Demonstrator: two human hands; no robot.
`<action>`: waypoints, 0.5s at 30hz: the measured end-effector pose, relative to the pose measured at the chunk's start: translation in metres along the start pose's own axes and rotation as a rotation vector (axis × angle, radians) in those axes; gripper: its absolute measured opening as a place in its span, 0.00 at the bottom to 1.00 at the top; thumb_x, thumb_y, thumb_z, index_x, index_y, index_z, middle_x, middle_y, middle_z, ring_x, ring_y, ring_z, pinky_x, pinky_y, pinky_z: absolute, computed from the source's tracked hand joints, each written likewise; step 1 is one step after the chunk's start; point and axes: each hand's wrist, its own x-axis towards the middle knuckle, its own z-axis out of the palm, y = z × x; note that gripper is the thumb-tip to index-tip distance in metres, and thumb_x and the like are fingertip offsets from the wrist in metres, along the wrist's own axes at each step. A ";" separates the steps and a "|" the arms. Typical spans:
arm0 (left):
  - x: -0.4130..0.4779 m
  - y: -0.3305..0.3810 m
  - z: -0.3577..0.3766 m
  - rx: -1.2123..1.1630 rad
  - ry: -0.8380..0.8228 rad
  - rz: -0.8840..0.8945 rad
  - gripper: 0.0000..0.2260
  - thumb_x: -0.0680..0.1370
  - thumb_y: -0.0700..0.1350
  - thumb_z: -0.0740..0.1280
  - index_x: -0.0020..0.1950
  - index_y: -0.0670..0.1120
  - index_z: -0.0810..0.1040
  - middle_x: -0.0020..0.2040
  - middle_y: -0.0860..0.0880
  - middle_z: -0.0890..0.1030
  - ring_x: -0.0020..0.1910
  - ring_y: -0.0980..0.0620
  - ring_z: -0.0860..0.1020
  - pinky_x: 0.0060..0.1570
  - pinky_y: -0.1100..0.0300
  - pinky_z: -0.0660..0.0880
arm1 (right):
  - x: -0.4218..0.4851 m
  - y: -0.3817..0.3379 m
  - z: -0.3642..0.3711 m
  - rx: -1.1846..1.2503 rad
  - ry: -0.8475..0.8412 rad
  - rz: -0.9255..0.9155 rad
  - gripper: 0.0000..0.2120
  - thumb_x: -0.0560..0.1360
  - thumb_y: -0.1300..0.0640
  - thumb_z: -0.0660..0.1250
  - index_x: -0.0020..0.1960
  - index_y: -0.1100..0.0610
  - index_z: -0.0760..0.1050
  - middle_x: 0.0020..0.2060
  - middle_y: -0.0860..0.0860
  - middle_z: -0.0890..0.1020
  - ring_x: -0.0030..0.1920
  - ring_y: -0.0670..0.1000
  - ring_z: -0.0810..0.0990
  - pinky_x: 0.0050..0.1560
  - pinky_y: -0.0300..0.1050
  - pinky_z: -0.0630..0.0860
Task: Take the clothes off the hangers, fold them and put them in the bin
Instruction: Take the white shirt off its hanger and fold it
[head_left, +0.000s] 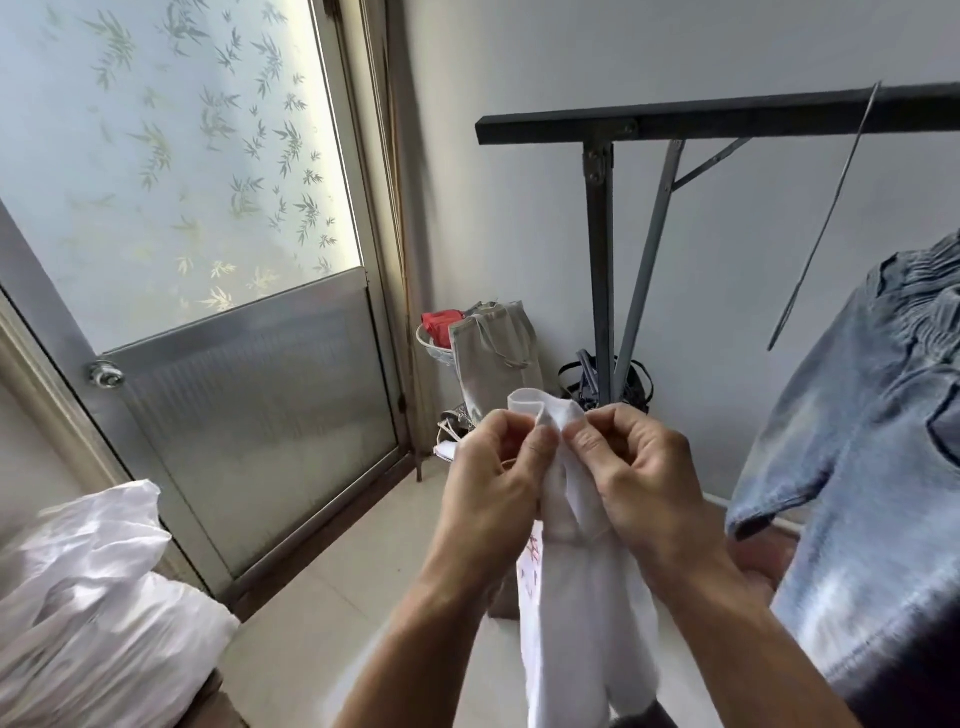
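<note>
We see both hands raised at chest height, close together, thumbs almost meeting. The left hand (493, 478) pinches the top edge of a white garment (582, 597) between thumb and curled fingers; the right hand (639, 467) pinches the same edge just beside it. A fold of the white cloth stands up above the knuckles and the rest hangs straight down between the forearms, off any hanger. We note a faint red print (532, 551) on its left side, too blurred to read. To the right a pale blue denim garment (872, 415) hangs near the right forearm; we cannot tell whether they touch. Above it runs the dark bar of a clothes rack (727, 117), with a thin metal rod (831, 208) slanting down from it. On the floor in the corner behind the hands: a grey tote bag (493, 353), something red (441, 325) in a white basket, and a black bag (587, 384) at the foot of the rack. On the left stands a door with frosted leaf-patterned glass (171, 156). At lower left lies crumpled white material (93, 597).
</note>
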 end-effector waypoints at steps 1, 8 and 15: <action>-0.002 0.000 0.001 -0.015 -0.008 -0.008 0.07 0.80 0.42 0.66 0.48 0.37 0.77 0.39 0.42 0.81 0.36 0.50 0.79 0.32 0.59 0.76 | 0.000 0.000 -0.002 -0.021 -0.006 -0.021 0.08 0.77 0.57 0.68 0.40 0.56 0.80 0.34 0.52 0.84 0.35 0.46 0.82 0.36 0.39 0.79; -0.013 0.012 0.014 -0.110 -0.042 -0.080 0.12 0.83 0.45 0.60 0.53 0.36 0.74 0.37 0.41 0.80 0.32 0.49 0.81 0.29 0.57 0.80 | -0.006 0.002 -0.016 -0.103 -0.067 -0.048 0.07 0.77 0.54 0.68 0.41 0.55 0.79 0.36 0.53 0.85 0.39 0.53 0.85 0.41 0.55 0.83; -0.017 0.016 0.010 -0.054 -0.053 -0.079 0.17 0.83 0.50 0.57 0.54 0.39 0.78 0.41 0.41 0.84 0.36 0.48 0.84 0.34 0.58 0.81 | -0.006 0.004 -0.025 -0.168 -0.202 -0.085 0.04 0.76 0.55 0.70 0.43 0.53 0.78 0.35 0.45 0.83 0.38 0.41 0.82 0.41 0.38 0.78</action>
